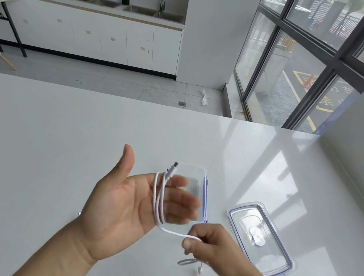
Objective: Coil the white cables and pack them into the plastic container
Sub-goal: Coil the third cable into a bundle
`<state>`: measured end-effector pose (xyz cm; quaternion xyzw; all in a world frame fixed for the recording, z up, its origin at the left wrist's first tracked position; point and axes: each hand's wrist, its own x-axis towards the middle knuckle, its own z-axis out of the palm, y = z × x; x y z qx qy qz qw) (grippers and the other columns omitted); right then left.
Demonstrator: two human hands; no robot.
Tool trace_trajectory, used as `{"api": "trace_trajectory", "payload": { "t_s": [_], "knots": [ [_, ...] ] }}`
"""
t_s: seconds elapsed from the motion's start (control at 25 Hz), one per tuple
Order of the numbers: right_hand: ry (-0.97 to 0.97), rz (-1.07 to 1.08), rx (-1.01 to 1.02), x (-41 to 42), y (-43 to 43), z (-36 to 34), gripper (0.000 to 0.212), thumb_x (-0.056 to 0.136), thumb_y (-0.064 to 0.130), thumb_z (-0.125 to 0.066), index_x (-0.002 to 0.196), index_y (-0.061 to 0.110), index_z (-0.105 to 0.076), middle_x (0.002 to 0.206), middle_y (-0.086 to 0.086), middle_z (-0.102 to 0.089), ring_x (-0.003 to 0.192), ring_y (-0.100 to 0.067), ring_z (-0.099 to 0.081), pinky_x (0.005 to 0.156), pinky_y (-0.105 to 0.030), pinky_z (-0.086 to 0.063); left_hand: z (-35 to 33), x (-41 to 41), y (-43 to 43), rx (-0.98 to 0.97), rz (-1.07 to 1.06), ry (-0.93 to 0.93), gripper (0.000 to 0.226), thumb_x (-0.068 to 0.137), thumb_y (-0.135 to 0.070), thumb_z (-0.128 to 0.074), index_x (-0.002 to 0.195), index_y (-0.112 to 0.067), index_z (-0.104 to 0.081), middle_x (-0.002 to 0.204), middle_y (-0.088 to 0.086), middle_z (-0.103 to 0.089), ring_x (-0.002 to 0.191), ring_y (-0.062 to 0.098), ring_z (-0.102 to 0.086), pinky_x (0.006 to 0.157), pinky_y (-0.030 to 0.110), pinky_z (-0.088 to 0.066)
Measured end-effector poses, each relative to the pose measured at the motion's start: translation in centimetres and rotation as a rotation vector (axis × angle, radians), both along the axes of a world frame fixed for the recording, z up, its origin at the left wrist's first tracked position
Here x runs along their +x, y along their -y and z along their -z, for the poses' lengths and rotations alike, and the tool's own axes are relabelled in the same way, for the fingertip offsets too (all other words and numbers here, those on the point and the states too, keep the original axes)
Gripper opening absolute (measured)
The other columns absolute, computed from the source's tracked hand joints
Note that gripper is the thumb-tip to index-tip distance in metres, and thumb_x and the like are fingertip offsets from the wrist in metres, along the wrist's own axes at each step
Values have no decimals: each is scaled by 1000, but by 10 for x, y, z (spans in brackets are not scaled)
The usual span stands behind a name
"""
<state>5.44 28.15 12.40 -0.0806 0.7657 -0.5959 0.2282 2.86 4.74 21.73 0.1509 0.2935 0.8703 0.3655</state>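
**Coiling under way: cable looped on left hand, container open**

White cable (161,197): a few turns wound round the straight fingers of the left hand (131,204), held just in front of the container (206,190). The plug (174,168) sticks up past the index finger, over the container's near-left corner.

Left grip: spread, palm up, thumb out; nothing clamps the turns.

Right hand (211,246), at the container's near-right corner: grip pinching the free run, which is taut between the hands. The rest of the cable lies loose on the worktop (31,136), nearer than the container.

The lid (260,237) lies flat to the right of the container, apart from it.

Risks (judgement):
- With the thumb off, a hard pull from the right hand could slide the turns off the fingertips.
- The plug end could work free and unwind the coil.
- The trailing tail could snag or kink.
- A coil that springs open may not sit inside the container.
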Motion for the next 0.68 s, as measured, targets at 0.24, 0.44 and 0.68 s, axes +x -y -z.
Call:
{"api": "trace_trajectory", "payload": {
  "t_s": [0.24,0.44,0.68],
  "knots": [
    [38,16,-128,-32,-12,-42,25,83,25,-79,74,4,-68,53,0,-49,48,-12,-37,50,-22,-34,4,14,1,-710,354,-401,99,83,-85,-22,106,4,-59,109,31,-72,95,35,-70,90,47,-49],
    [-384,131,342,-13,26,-86,23,85,41,-73,76,20,-70,57,2,-62,48,-5,-46,50,-21,-37,26,15,-17,-1059,264,-398,108,65,-92,-5,96,-8,-65,85,3,-81,96,23,-72,103,51,-48],
    [-722,160,925,24,53,-97,14,91,45,-64,98,34,-69,65,4,-69,58,-20,-64,49,-30,-45,38,17,-17,-662,-168,-173,95,85,-78,-26,115,3,-65,117,16,-73,119,34,-63,113,47,-39]
  ]
}}
